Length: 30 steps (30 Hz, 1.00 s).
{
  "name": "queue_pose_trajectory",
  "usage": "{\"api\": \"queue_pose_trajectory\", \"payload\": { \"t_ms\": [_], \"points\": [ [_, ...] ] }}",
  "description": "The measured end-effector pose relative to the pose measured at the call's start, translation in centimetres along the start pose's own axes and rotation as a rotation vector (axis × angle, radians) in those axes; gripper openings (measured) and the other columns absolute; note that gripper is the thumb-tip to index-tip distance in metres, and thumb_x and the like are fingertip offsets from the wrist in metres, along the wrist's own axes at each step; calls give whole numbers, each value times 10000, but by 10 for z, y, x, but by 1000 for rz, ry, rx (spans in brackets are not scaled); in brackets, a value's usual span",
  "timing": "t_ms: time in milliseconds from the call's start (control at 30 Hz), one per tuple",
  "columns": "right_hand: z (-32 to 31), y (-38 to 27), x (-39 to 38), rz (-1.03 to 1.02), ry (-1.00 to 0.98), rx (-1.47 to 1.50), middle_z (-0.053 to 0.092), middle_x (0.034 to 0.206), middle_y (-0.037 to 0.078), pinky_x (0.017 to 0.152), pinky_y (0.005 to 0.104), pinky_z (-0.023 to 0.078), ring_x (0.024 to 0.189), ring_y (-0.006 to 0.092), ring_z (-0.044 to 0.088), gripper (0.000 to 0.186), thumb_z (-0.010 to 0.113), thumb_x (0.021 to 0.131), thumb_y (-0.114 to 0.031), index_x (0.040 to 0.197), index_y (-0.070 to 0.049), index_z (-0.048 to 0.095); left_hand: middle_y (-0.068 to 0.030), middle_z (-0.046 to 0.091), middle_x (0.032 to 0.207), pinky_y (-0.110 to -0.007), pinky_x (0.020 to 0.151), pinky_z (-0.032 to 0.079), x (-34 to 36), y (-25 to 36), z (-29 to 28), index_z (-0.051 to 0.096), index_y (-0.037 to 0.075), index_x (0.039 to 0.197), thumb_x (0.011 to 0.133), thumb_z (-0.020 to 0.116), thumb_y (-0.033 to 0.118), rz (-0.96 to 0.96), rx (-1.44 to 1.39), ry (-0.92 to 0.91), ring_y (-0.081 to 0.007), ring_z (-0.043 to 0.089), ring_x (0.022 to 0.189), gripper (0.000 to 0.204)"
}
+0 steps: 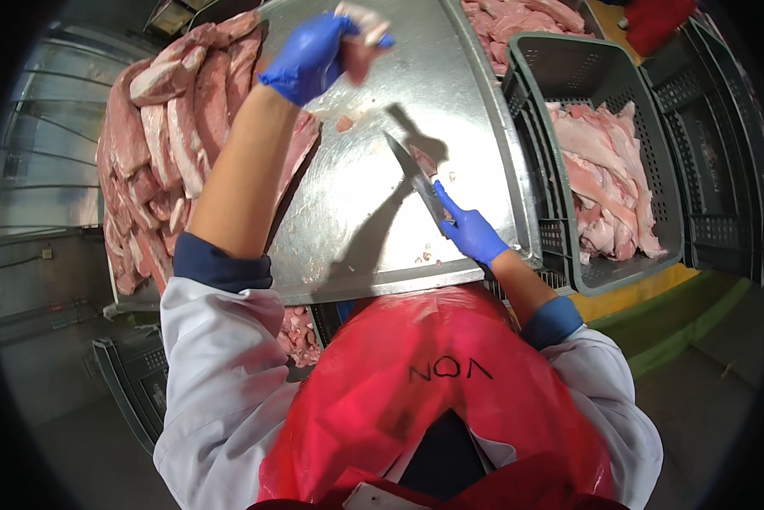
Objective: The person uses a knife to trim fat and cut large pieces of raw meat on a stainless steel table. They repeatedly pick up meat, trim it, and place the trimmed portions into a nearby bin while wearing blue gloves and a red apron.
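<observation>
My left hand (307, 61), in a blue glove, is raised over the far side of the metal table (348, 187). Its fingers are closed on a piece of meat (361, 53), pink with a pale fatty part and slightly blurred. Lower and to the right, my blue-gloved right hand (474, 229) grips a knife (414, 178), the index finger stretched along it. The blade points away and to the left, just above the tabletop; its handle is mostly hidden in the hand. A scrap of meat (424, 160) shows beside the blade, and a smaller scrap (344, 124) lies between my hands.
Long cuts of meat (165, 136) are heaped on the table's left. At the right, a grey perforated crate (582, 68) holds pale trimmings (607, 183). Farther back is another container of meat (522, 25). Small pieces (298, 336) fill a crate below the table's near edge.
</observation>
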State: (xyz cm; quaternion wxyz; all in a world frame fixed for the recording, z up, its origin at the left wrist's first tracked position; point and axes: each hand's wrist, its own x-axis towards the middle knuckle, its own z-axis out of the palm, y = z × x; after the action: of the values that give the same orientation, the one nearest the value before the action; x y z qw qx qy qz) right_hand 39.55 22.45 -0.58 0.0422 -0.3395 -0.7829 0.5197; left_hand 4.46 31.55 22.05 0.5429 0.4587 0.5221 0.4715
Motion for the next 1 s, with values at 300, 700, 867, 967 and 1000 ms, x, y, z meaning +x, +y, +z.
{"api": "queue_pose_trajectory", "payload": {
  "t_ms": [300,700,867,967,1000],
  "points": [
    [-21,1,-29,105,224,201,672,826,267,768,476,535,768,419,686,796,578,947,-208,1612,-315,154,-136,661,1169,-325,938,516,49,37,212,599,-19,1186,1046,507,341,55,54,-147,-232,637,1091,397],
    [-41,15,-53,71,544,441,476,801,-32,519,207,427,623,50,442,810,502,966,39,1640,-228,140,-139,629,815,-475,728,488,-155,-297,70,641,91,819,834,650,207,170,1248,225,-342,619,784,117],
    [-1,-7,2,92,351,425,532,750,-15,490,230,452,575,63,497,829,511,962,40,1637,-263,138,-178,570,755,-483,629,478,-368,-290,-38,597,45,795,857,681,211,3,1205,704,-383,586,679,197],
    [35,-30,41,101,170,392,566,756,7,497,249,466,577,74,507,842,515,959,35,1636,-284,130,-165,569,762,-470,633,476,-510,-310,-71,592,53,806,868,681,208,-263,1226,901,-375,588,699,189],
    [47,-38,57,100,101,375,560,755,9,501,253,467,579,75,509,844,517,958,33,1637,-283,128,-158,575,773,-465,639,474,-549,-322,-79,596,58,820,868,679,212,-323,1300,910,-366,594,714,181]
  ]
}}
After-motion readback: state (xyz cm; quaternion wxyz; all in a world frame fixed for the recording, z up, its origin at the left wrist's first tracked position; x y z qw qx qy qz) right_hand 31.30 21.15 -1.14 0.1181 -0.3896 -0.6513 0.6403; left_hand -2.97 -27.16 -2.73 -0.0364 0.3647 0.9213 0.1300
